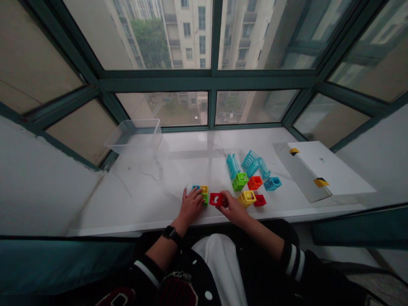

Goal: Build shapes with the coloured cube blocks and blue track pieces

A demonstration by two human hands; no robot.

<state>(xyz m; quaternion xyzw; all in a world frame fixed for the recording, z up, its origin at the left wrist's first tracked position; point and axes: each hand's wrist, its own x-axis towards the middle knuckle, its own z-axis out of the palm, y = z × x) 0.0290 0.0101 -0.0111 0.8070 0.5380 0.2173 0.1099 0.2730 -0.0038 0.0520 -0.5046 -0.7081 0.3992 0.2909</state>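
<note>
My left hand (pixel 192 205) lies over a small group of building blocks on the white sill, its fingers curled onto them. Of that group a blue block (pixel 195 187), a yellow block (pixel 204 189) and a green block (pixel 205 198) show; the rest is under my fingers. Just to their right, my right hand (pixel 234 207) pinches a red block (pixel 216 199) by its right side. A round opening shows in its face. The red block appears close beside the group; whether they touch I cannot tell.
Right of my right hand are a yellow block (pixel 247 198), a green block (pixel 240 182), red blocks (pixel 255 183) and a blue block (pixel 273 183). Behind them lie clear blue curved pieces (pixel 250 162). A clear bin (pixel 135 138) stands back left, a white box (pixel 328 170) right.
</note>
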